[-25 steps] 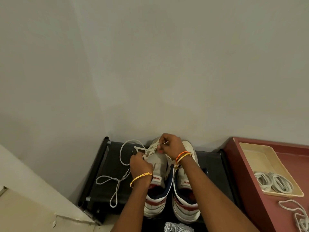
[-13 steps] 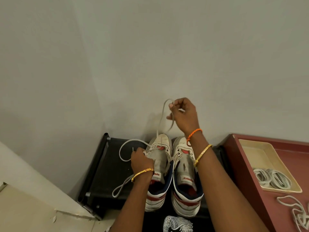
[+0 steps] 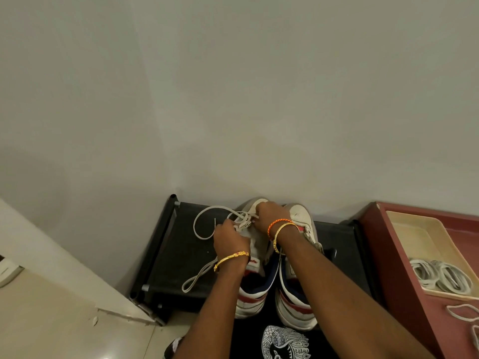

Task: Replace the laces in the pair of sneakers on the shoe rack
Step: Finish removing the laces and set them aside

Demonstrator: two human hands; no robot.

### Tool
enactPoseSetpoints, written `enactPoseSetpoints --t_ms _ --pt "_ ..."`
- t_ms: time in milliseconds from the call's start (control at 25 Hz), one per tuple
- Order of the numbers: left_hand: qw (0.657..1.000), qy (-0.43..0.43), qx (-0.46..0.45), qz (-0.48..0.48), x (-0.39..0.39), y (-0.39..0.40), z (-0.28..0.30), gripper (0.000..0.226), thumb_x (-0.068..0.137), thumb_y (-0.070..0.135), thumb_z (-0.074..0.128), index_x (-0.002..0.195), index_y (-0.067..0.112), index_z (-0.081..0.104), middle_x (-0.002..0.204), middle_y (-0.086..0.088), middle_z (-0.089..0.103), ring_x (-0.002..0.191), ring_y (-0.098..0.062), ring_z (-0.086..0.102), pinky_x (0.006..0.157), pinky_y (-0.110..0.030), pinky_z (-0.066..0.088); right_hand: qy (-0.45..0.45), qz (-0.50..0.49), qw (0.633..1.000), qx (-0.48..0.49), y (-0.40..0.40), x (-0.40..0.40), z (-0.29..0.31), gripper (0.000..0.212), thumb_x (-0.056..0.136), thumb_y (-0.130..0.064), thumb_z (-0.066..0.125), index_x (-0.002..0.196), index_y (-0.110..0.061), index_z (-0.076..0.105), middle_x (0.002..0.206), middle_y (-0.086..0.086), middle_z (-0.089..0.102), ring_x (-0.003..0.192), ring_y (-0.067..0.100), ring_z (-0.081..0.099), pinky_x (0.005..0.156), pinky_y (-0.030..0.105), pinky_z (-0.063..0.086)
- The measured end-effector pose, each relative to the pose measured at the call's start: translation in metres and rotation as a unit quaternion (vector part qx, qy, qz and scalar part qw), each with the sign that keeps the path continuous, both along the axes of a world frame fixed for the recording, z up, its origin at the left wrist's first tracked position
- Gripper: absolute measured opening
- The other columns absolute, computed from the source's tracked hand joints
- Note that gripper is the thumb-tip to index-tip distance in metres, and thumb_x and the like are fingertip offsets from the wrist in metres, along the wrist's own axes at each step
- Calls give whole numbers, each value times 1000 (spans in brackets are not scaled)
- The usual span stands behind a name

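Two white sneakers with red and navy trim stand side by side on a black shoe rack (image 3: 181, 255), toes toward the wall. My left hand (image 3: 229, 242) grips the left sneaker (image 3: 255, 257) at its eyelets. My right hand (image 3: 269, 216) pinches the white lace (image 3: 204, 224) near that shoe's toe. Loose lace loops lie on the rack to the left. My right forearm crosses the right sneaker (image 3: 298, 301).
A dark red table (image 3: 388, 255) stands to the right with a beige tray (image 3: 425, 242) holding coiled white laces (image 3: 440, 277). Another loose lace (image 3: 464, 314) lies on the table. The grey wall is close behind the rack.
My right hand, raised high while pulling the lace upward half a second ago, has come back down to the left sneaker's toe. The lace slack now lies on the rack.
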State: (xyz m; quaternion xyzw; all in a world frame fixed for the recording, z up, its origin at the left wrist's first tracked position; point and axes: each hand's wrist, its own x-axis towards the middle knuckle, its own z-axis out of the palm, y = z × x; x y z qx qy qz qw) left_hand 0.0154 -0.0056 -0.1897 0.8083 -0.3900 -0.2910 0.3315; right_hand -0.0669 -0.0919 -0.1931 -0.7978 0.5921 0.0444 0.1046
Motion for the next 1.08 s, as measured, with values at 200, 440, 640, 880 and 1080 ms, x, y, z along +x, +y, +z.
enactPoseSetpoints --t_ms 200,440,640,880,1080 --pt "1000 -1 -1 13 2 2 2 33 82 -1 61 115 4 59 116 -15 57 105 -27 57 83 -28 46 -81 -30 993 75 8 1 21 30 88 -26 56 109 -5 56 112 15 58 104 31 56 78 31 43" --pt "999 13 12 42 1 1 6 33 83 -1 63 115 4 58 119 -14 57 109 -26 56 87 -29 47 -309 -58 942 119 28 -28 89 22 93 -19 56 83 0 62 69 5 51 65 18 45 54 25 32" --pt "998 27 17 47 0 1 8 33 83 -1 63 116 3 57 119 -14 56 110 -26 56 88 -29 48 -711 -49 684 156 54 -43 145 20 92 -10 51 72 -10 51 61 -2 39 50 4 33 42 15 25" --pt "999 27 19 39 0 1 8 30 84 0 62 114 3 58 118 -13 56 106 -25 57 78 -23 44 -708 -198 662 147 25 -17 107 22 92 -7 42 71 -10 49 57 4 60 57 18 54 55 28 43" --pt "999 25 17 36 1 0 4 29 85 0 59 114 6 58 116 -12 58 103 -24 58 76 -23 43 -318 -188 926 83 8 -5 18 8 84 -14 59 87 -9 54 84 11 58 81 28 57 71 32 44"
